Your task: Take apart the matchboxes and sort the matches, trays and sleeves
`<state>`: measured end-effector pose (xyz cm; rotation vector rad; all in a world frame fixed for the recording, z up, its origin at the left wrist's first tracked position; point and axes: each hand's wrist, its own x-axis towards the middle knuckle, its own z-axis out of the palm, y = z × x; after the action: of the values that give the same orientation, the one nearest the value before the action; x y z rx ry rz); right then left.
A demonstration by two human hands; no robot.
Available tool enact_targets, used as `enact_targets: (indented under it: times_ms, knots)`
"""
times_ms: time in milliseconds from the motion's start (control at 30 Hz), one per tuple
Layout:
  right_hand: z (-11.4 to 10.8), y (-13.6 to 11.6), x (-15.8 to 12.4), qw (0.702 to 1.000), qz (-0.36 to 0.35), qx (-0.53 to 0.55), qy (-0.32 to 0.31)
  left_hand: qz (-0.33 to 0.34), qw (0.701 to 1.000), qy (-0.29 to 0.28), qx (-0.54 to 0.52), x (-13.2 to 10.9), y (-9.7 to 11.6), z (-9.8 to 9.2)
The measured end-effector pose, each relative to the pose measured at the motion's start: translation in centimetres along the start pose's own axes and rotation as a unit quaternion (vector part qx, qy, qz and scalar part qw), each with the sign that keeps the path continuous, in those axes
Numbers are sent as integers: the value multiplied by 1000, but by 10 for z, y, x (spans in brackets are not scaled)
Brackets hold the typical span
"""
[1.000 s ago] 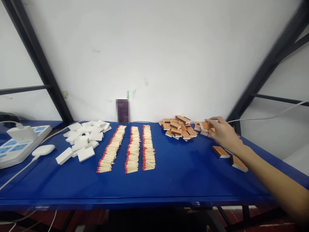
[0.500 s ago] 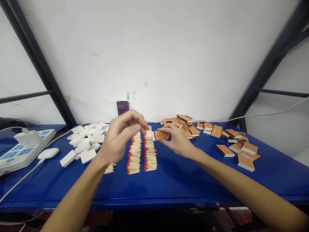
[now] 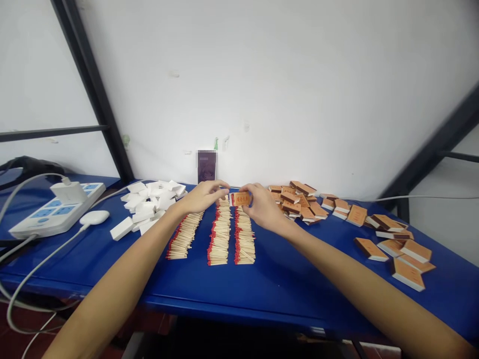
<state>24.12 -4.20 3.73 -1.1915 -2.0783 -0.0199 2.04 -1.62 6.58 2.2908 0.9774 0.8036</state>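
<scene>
My right hand [image 3: 264, 207] grips a small orange matchbox [image 3: 242, 199] between thumb and fingers, above the far end of the match rows. The box's white inner tray sticks out a little on the left, showing red match heads. Just left of the box, my left hand [image 3: 205, 196] hovers with fingers stretched towards it and the thumb apart below; nothing shows in it. Under the hands lie three rows of red-tipped wooden matches: a left row [image 3: 185, 237], a middle row [image 3: 219, 234] and a right row [image 3: 245, 242].
White empty-looking trays [image 3: 149, 202] are heaped at left. Orange matchboxes are piled behind my right hand [image 3: 299, 199], with more scattered at right [image 3: 407, 267]. A phone [image 3: 207, 167] leans on the wall. A power strip [image 3: 56, 212] with cables occupies the blue table's [image 3: 284, 294] left side.
My left hand has lowered and its fingers have straightened near the matchbox. My right hand still holds the box, now slightly higher in view. The camera view has shifted left.
</scene>
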Motion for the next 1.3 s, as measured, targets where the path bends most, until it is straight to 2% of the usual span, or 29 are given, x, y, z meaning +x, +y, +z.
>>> enact_targets:
  times_ms: [133,300,433,567,700,933,1300]
  knots:
    - [4,-6,17,997,-25,-67,-10,-55,997,-29,-56,11,-10,1]
    - [15,-11,23,990,-39,-135,-9,-29,994,-28,-99,16,-18,2]
    - [18,-4,23,994,-75,-78,-33,-20,997,-7,-68,13,-25,1]
    - [10,8,29,984,-126,32,-123,-11,999,12,-28,11,-32,1]
    - [8,17,36,977,-87,88,-174,-12,999,0,38,10,-34,4]
    - [24,24,38,975,-89,85,-187,-22,990,-5,138,8,-33,6]
    - [36,25,41,969,-114,44,-216,-16,986,-39,160,8,-44,8]
